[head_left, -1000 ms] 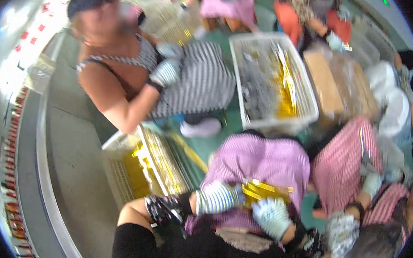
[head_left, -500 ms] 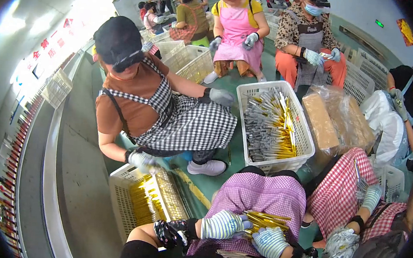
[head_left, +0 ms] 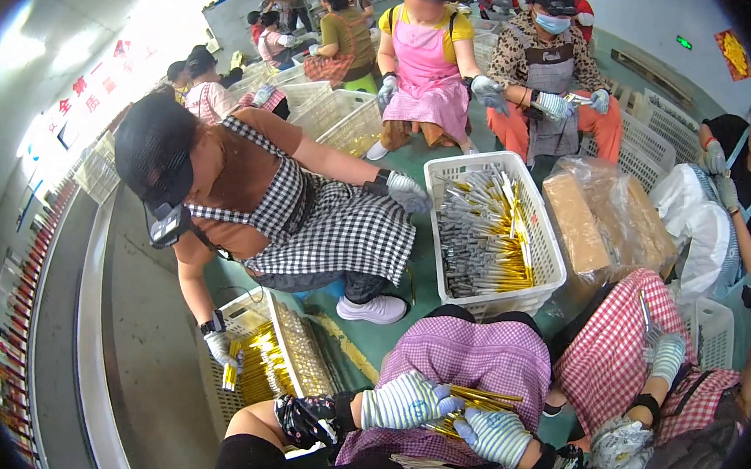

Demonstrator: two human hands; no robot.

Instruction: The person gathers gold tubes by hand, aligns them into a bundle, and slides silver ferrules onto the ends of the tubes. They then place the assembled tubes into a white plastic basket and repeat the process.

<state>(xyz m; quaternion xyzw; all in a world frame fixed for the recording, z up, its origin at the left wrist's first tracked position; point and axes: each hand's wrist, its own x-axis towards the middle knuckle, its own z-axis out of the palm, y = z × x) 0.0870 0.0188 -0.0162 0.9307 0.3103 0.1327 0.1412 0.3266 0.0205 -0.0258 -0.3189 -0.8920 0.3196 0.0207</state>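
Both gloved hands hold a bundle of thin gold sticks over the lap.

The left hand (head_left: 405,401) and the right hand (head_left: 494,434), both in striped gloves, are closed around the gold sticks (head_left: 468,400) — the bundle lies between them, just above the purple checked apron (head_left: 471,361). It seems the step is gathering and evening the bundle; the next move needs a firm, level grip. The white crate (head_left: 530,238) with more sticks stands beyond the apron, near the knees.

Factory assembly floor. Many aproned, gloved workers seated close on green floor (head_left: 429,278); white plastic crates (head_left: 492,230) full of gold and silver pens; bagged cartons (head_left: 606,219) beside them.
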